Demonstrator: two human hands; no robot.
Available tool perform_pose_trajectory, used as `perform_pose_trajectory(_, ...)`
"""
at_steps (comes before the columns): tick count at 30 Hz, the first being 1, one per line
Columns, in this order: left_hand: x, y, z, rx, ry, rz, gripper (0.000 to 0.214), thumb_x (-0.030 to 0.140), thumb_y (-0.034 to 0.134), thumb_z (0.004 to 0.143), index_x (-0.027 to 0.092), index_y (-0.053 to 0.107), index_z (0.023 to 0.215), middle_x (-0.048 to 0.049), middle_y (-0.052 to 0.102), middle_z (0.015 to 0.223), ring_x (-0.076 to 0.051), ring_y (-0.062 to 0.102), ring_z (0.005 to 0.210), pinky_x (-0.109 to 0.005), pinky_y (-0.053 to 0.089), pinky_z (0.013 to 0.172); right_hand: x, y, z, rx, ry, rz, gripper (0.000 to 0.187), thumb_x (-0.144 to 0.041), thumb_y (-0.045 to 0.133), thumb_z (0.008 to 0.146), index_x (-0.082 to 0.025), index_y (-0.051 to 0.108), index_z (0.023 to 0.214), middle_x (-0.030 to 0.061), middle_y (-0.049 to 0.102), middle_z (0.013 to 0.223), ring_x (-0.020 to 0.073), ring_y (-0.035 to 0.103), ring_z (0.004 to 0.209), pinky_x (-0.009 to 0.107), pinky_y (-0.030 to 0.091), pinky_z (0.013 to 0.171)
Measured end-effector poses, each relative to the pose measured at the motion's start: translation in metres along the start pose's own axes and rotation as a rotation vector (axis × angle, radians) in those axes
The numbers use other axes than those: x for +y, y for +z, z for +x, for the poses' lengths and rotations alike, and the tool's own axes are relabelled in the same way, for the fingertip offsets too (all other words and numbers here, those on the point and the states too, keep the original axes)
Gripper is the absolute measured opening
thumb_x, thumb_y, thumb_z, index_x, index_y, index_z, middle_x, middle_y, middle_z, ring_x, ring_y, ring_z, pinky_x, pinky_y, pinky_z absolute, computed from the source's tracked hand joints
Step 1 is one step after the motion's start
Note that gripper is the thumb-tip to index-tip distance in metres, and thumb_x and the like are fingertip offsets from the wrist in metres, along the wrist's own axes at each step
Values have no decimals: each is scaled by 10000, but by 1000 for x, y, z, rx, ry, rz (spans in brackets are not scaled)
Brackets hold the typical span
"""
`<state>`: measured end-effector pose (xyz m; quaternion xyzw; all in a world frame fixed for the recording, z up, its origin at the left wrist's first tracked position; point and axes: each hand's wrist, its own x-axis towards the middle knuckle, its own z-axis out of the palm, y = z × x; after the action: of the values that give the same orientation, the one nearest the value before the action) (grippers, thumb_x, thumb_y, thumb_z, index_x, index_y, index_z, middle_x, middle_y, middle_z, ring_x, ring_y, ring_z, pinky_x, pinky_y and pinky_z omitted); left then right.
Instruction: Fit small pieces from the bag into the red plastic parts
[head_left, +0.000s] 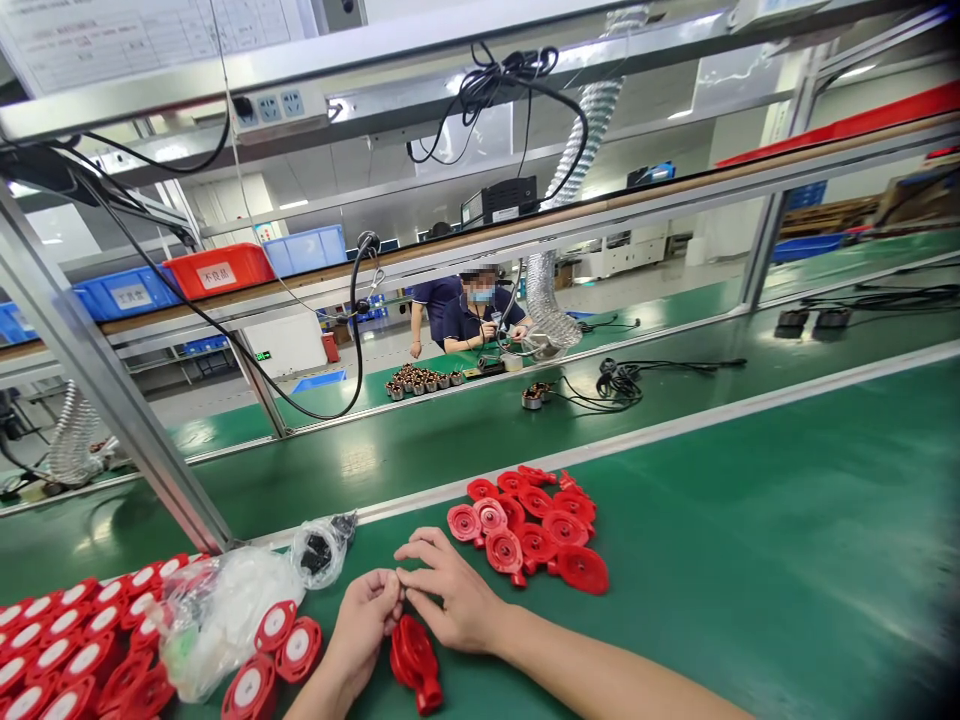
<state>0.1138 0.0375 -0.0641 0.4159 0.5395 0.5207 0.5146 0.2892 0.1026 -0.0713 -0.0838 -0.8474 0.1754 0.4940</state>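
Note:
My left hand (365,632) is closed, thumb and fingertips pressed together; whatever lies in the pinch is too small to make out. My right hand (454,595) reaches in from the right, fingers stretched and apart, with its fingertips meeting those of the left. Just below the fingertips is a red plastic housing (416,665) with a short spout pointing toward me. It is close to the left hand's fingers, and I cannot tell whether they touch it. Beyond the right hand lies a pile of red round housings (536,540) with spouts.
Rows of red parts with white discs (56,655) fill the left side. Beside them sit a clear plastic bag (240,605) and a small bag of black pieces (322,553). A metal post (112,390) rises at left. A masked person (476,310) works across the green benches.

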Motion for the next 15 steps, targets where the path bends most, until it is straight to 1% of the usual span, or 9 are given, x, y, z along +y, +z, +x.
perform_pose_trajectory(3,1,-1,0,-19,-16,-16,692,756,898,585,154,577,700,60,480,544,-37,261,477,-189,151,480,3,0,-1,8,72,66,234,-125,610,901,-225,766,1044,83,664,1255,300,479,1210,520,513,1045)
perform_pose_trajectory(6,2,-2,0,-38,-25,-25,685,748,898,597,150,583,708,57,484,544,-38,272,475,-186,158,477,7,2,-3,35,137,119,264,-144,637,885,-242,780,1084,75,677,1242,290,486,1209,523,499,1061)
perform_pose_trajectory(12,-2,-5,3,-45,-29,-38,658,709,912,610,145,587,706,55,484,545,-35,271,472,-191,148,475,9,2,-4,14,138,110,270,-155,638,882,-253,797,1077,77,673,1243,281,485,1206,511,502,1048)
perform_pose_trajectory(15,-3,-7,4,-49,-32,-43,647,692,921,607,142,592,696,54,484,536,-33,265,465,-193,138,475,9,1,-3,9,91,83,265,-158,635,881,-254,804,1061,83,666,1251,289,475,1218,516,501,1046)
